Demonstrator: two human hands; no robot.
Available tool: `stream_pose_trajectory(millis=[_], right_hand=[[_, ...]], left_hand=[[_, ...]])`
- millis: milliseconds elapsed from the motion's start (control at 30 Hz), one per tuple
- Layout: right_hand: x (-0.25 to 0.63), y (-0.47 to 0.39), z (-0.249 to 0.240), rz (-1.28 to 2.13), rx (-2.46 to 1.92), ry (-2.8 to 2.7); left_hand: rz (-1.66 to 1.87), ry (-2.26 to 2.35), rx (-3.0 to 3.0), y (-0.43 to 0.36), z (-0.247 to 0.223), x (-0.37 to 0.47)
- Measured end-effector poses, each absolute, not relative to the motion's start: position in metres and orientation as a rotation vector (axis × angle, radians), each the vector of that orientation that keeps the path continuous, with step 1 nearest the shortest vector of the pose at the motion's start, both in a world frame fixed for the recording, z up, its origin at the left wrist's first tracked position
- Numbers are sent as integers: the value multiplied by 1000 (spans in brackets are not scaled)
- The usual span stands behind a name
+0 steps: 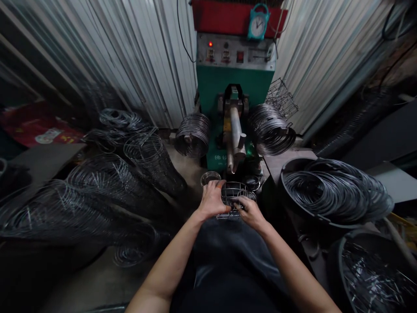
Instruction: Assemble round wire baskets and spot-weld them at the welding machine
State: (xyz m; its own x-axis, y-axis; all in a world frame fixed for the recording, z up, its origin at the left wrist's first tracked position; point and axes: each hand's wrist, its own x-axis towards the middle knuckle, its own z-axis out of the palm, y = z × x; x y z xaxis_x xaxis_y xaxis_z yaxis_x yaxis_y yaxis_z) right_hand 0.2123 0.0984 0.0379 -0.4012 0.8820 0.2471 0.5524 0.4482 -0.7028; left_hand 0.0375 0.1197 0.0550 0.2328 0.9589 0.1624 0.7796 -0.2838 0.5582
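Note:
A small round wire basket (235,190) sits in front of me, just above my lap and below the welding machine's electrode arm (235,130). My left hand (211,199) grips the basket's left side, with orange tape on its thumb and a finger. Over the basket's right side, my right hand (249,210) is closed, its thumb and forefinger pinched together at the wires. Whether a separate short wire is between those fingers is too small to tell. The hands hide parts of the basket's sides.
The green spot welder (236,78) stands ahead, a blue clock (258,25) on top. Wire ring coils (193,135) hang beside it. Stacked wire baskets (107,182) fill the left. On the right are a tub of wire rings (286,208) and a tub of short wires (342,269).

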Motion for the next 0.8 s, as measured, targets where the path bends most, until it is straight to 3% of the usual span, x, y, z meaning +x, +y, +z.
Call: stream_pose_trajectory(millis=[333, 800], right_hand=[[215, 117, 36, 619, -1046, -2217], [212, 150, 49, 451, -1220, -2212]], left_hand=[[620, 1547, 2204, 143, 59, 33], [555, 1549, 2223, 185, 69, 36]])
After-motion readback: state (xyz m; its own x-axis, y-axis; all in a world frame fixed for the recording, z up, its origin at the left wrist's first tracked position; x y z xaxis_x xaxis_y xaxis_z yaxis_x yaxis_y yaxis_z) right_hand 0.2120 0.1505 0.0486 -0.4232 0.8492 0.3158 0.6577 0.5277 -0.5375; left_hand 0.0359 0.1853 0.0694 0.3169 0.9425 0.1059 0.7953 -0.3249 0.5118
